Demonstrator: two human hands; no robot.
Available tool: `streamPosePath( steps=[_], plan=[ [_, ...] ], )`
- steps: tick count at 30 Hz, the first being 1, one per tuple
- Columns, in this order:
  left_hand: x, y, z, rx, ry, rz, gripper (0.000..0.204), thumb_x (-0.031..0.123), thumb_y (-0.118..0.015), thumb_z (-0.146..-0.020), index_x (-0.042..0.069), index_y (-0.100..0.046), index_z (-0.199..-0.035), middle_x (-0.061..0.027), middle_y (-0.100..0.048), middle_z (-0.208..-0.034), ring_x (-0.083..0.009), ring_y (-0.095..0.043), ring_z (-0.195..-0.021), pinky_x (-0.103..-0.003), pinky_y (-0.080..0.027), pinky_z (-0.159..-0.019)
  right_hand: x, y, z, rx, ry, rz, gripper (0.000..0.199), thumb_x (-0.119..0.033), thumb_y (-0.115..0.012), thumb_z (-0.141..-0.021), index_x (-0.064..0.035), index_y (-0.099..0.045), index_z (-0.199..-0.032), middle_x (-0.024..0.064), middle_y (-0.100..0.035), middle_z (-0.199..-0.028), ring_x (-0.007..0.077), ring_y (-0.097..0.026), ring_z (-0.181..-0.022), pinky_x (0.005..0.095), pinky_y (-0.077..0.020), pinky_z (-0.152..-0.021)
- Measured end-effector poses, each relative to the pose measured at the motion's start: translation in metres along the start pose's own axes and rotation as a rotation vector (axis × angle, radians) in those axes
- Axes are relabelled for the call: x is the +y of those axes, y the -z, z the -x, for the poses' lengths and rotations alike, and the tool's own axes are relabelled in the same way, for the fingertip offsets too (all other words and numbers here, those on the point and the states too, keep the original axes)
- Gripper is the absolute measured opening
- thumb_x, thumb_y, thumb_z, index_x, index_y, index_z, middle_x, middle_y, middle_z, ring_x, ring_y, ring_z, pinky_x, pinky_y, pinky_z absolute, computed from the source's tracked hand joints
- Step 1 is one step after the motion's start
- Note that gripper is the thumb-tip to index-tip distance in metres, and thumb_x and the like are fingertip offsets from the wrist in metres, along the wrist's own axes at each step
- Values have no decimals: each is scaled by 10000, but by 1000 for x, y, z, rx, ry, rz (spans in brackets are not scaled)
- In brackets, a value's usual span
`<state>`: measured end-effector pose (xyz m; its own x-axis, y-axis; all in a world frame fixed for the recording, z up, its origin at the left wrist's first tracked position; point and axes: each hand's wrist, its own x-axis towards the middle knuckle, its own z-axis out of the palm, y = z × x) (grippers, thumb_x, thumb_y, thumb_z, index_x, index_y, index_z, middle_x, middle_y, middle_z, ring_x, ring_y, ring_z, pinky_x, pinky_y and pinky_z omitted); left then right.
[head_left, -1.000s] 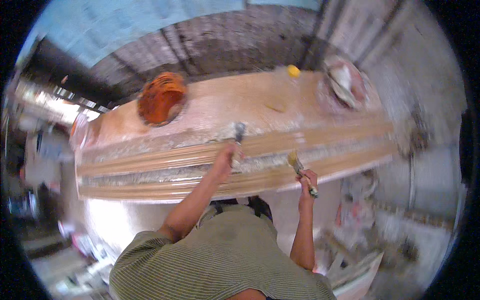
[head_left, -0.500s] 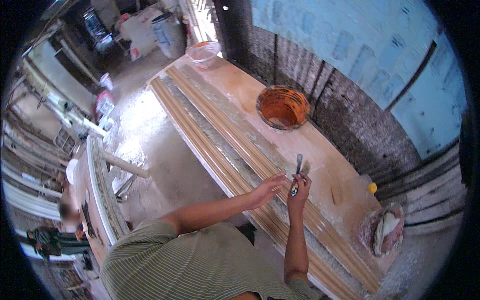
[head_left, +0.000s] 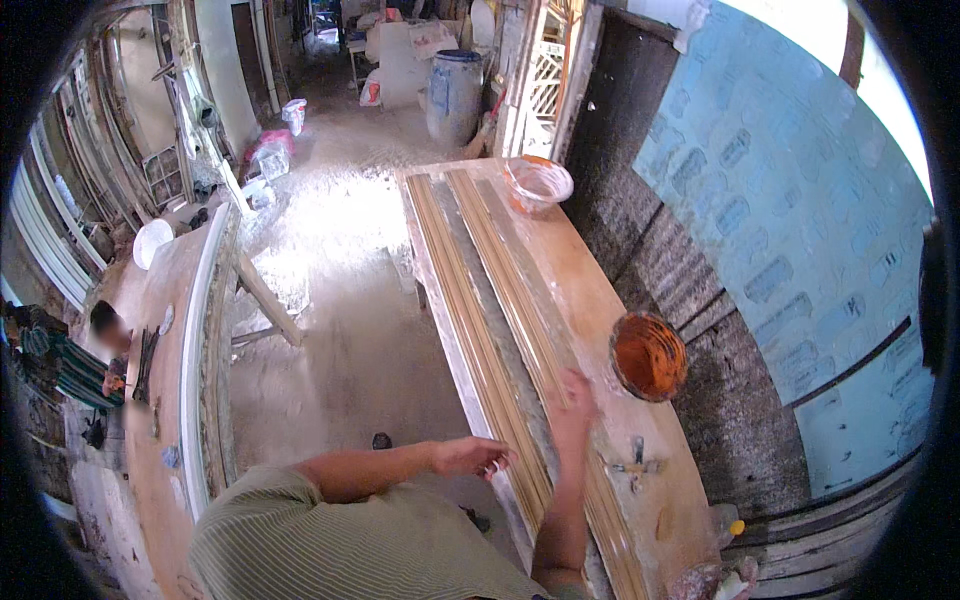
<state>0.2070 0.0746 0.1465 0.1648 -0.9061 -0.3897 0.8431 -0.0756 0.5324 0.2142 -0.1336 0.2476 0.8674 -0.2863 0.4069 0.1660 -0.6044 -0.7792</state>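
Observation:
My left hand (head_left: 474, 457) is over the near edge of the long work table (head_left: 590, 290), its fingers curled together; a small pale bit shows at the fingertips, too small to name. My right hand (head_left: 572, 405) is over the right one of two long tan moulding strips (head_left: 515, 290), smeared by motion, so its fingers cannot be read. The left moulding strip (head_left: 455, 300) runs beside it along the table. To the right of my right forearm, a brush-like tool (head_left: 637, 460) lies on the tabletop across another small piece.
An orange-stained bucket (head_left: 648, 355) stands at the table's right edge, a pale basin (head_left: 538, 185) at its far end. A clear bottle with a yellow cap (head_left: 737, 527) is near right. Leftward, another person (head_left: 85, 360) is at a second bench (head_left: 165, 400). A blue drum (head_left: 454, 98) stands far back.
The view has swung left, so the table sits more upright in it. My hands have moved apart; the right has gone farther up the strips, away from the brush-like tool.

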Motion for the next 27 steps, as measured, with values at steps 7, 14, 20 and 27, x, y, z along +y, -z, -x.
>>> streamPosePath(
  steps=[7, 14, 20, 27],
  plan=[
    [85, 62, 47, -615, -247, -959, 534, 360, -529, -973, -2, -458, -1359, -80, -472, -1397, -210, -445, -1288, -374, -333, -1082, -250, -231, -21, -673, 442, -543, 254, -121, -672, -890, -88, -656, -1142, 101, -590, -1224, 220, -601, -1050, 327, -496, -890],
    [105, 66, 141, -330, -1313, -150, 356, 181, -511, -992, 22, -521, -1310, -104, -526, -1304, -199, -465, -1270, -325, -347, -1074, -316, -355, -41, -1064, 344, -749, 220, -159, -651, -916, -75, -663, -1119, 89, -599, -1192, 205, -601, -1029, 328, -488, -867],
    [202, 162, 182, -520, -639, -538, 357, 208, -535, -977, 22, -535, -1281, -95, -543, -1267, -187, -482, -1229, -319, -360, -1044, -331, -436, -79, -1290, 254, -795, 211, -172, -642, -925, -54, -663, -1099, 79, -620, -1148, 191, -605, -1006, 320, -482, -869],
    [303, 267, 198, -429, -558, -578, 362, 239, -563, -959, 21, -552, -1248, -85, -563, -1223, -174, -502, -1180, -313, -374, -1010, -321, -531, -154, -1396, 242, -973, 230, -206, -626, -933, -46, -641, -1098, 77, -648, -1050, 160, -621, -921, 312, -498, -796]
  ],
)
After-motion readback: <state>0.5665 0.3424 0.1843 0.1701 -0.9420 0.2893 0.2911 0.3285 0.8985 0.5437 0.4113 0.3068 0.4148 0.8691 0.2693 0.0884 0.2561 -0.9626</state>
